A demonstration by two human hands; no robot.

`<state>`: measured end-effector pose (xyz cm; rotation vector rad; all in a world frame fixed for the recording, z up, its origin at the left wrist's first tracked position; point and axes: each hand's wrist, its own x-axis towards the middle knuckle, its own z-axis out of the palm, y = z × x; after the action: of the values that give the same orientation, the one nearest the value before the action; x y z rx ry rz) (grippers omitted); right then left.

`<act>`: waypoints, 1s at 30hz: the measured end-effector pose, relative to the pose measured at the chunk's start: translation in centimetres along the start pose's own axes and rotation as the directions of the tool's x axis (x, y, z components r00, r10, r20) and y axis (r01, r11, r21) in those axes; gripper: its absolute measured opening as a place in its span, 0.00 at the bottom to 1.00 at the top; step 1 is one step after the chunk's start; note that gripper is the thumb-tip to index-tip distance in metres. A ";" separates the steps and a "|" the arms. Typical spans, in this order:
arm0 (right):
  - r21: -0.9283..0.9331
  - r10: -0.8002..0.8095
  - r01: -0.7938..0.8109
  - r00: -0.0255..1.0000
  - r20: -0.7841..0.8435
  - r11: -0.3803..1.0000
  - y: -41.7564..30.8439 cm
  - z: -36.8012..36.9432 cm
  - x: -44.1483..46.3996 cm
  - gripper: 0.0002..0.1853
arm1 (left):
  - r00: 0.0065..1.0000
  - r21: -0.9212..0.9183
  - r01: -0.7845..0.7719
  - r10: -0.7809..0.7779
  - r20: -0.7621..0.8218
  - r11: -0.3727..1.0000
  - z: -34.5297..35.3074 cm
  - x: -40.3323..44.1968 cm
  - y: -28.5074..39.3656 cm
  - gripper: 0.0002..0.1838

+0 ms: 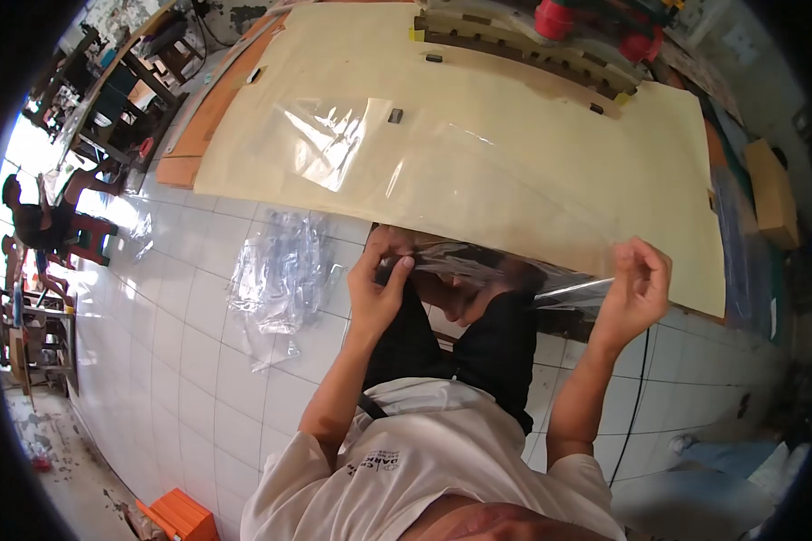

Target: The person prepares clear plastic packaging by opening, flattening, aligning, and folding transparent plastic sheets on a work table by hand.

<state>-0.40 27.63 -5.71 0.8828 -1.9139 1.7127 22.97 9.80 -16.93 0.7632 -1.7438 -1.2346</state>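
A clear plastic sheet [577, 293] stretches between my two hands at the table's near edge, above my lap. My left hand [379, 279] pinches its left end between thumb and fingers. At the right end, my right hand [636, 293] has its fingers closed on the film. The sheet's far part seems to lie over the pale yellow table covering [505, 171], though its outline is hard to make out. Bright glare shows on transparent film [325, 149] lying on the left part of the covering.
Crumpled clear plastic [280, 275] lies on the tiled floor at left. A long bar fixture [523, 56] with red knobs [559, 18] stands at the table's far side. A cardboard box [770, 194] is at right. A person [50, 216] sits far left. An orange crate [179, 516] is lower left.
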 end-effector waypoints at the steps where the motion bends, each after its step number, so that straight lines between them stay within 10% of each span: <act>1: 0.047 -0.001 0.001 1.000 -0.007 0.999 -0.5 -0.3 0.7 0.08 | 0.995 -0.091 0.053 -0.045 0.086 0.994 -0.6 0.0 0.3 0.17; 8: -0.123 -0.041 0.068 0.976 0.213 0.990 -3.0 1.2 9.8 0.12 | 0.863 -0.407 0.404 -0.194 0.467 0.819 -2.4 0.3 5.5 0.14; 10: -0.429 -0.408 0.510 0.859 0.311 0.746 -4.1 2.7 10.2 0.20 | 0.876 -0.429 0.417 -0.229 0.424 0.802 -1.8 0.2 6.5 0.15; 16: 0.088 -0.384 0.605 0.380 0.841 0.792 -8.1 1.0 -0.5 0.33 | 0.897 -0.567 0.442 -0.327 0.299 0.695 0.0 1.2 9.1 0.13; 19: 0.078 -0.368 0.645 0.329 0.870 0.760 -7.5 0.3 -5.4 0.38 | 0.913 -0.580 0.406 -0.338 0.228 0.706 0.5 1.6 10.0 0.13; 22: -0.028 -0.440 0.691 0.492 0.751 0.723 -4.2 0.6 -7.6 0.34 | 0.923 -0.588 0.383 -0.316 0.219 0.713 0.8 1.5 10.0 0.13; 30: -0.016 -0.596 0.763 0.517 0.614 0.646 -5.9 -0.7 -1.9 0.15 | 0.940 -0.624 0.340 -0.282 0.193 0.704 0.9 1.0 8.4 0.15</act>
<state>4.99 28.48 -2.73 1.8720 -1.6604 0.6856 21.62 12.13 -8.90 0.5913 -1.1164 -1.9876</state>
